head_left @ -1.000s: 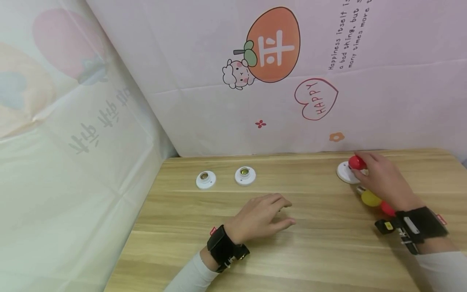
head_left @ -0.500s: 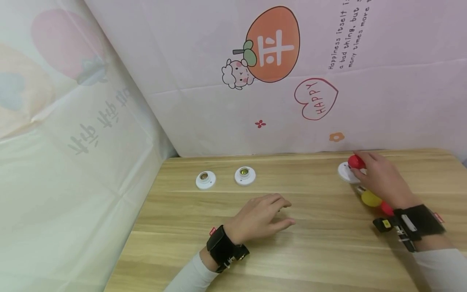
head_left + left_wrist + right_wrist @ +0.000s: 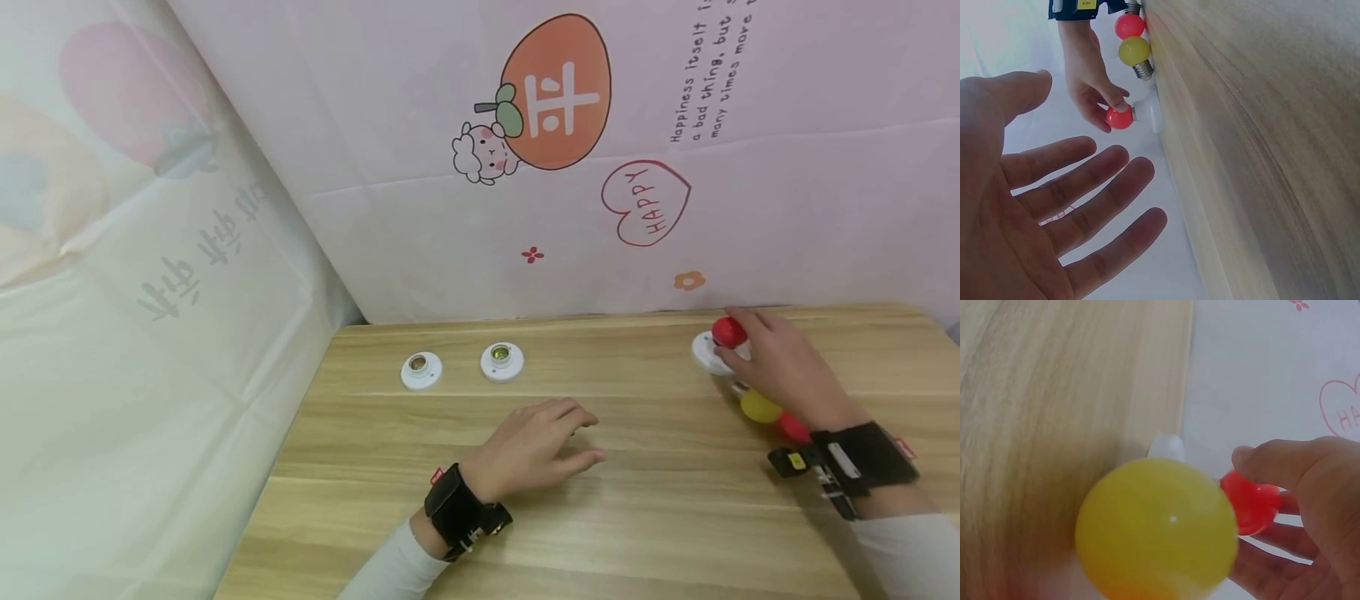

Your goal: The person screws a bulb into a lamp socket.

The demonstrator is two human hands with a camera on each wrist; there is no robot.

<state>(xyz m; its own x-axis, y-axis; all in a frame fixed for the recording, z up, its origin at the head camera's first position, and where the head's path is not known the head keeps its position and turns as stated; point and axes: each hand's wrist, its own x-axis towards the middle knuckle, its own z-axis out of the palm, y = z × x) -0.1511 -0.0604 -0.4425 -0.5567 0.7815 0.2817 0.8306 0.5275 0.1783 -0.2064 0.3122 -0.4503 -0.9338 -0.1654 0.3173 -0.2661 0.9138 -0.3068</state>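
Observation:
At the right of the table, my right hand (image 3: pixel 787 362) grips a red light bulb (image 3: pixel 729 332) between thumb and fingers. The bulb stands in a round white lamp socket (image 3: pixel 707 354), its metal base largely in the socket in the left wrist view. Just in front of that socket lie a yellow bulb (image 3: pixel 760 407) and a second red bulb (image 3: pixel 793 427), partly behind my right wrist. The yellow bulb (image 3: pixel 1157 531) looms large in the right wrist view. My left hand (image 3: pixel 536 446) holds nothing; its fingers (image 3: pixel 1100 200) are spread and relaxed over the middle of the table.
Two white sockets without bulbs, the left one (image 3: pixel 422 370) and the right one (image 3: pixel 502 362), stand near the back left of the wooden table (image 3: pixel 637 517). A printed white cloth (image 3: pixel 412 250) rises behind the table's back edge, and another hangs at the left.
My right hand stays on the red bulb at the socket, its fingers shifting only slightly. My left hand has not moved. The head view has shifted a little.

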